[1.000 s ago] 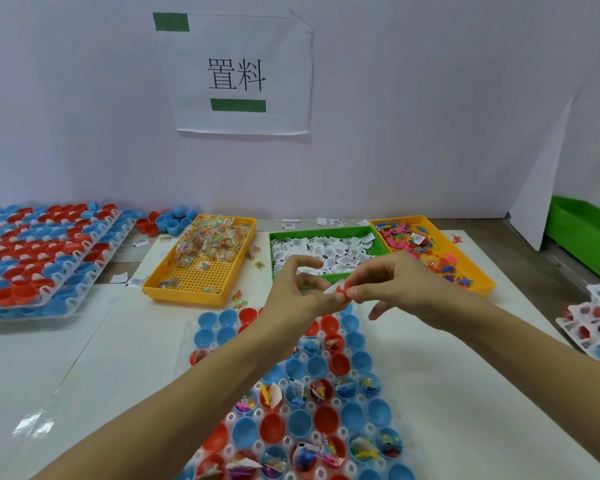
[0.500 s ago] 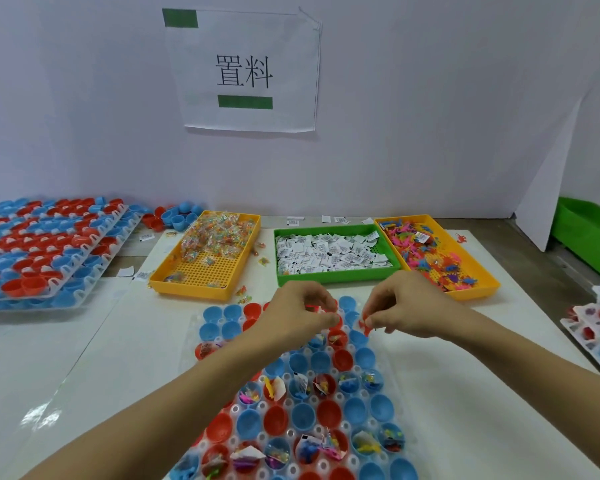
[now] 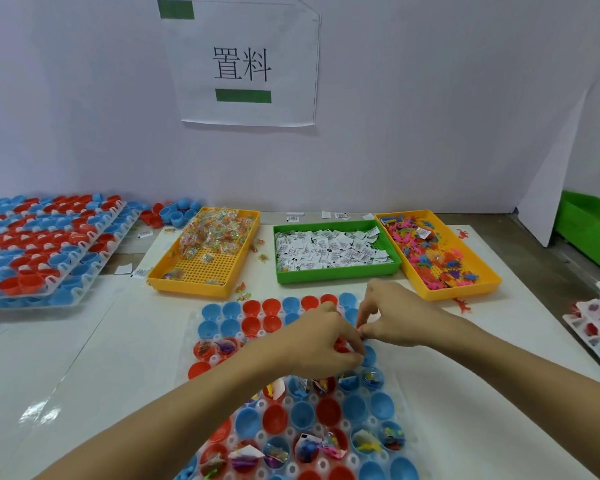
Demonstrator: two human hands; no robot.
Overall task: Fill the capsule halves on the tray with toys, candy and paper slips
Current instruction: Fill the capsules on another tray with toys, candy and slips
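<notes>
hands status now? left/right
Left hand: fingers curled over the capsule tray; contents cannot be told.
Right hand: fingers pinched; item cannot be told.

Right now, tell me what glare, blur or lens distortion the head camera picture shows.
Head view: glare streaks on the glossy table sheet at lower left; wide-angle bending tilts the stacked trays and green bin at the edges; the left hand and right hand look slightly soft over the capsule tray, so what they pinch is unclear.
</notes>
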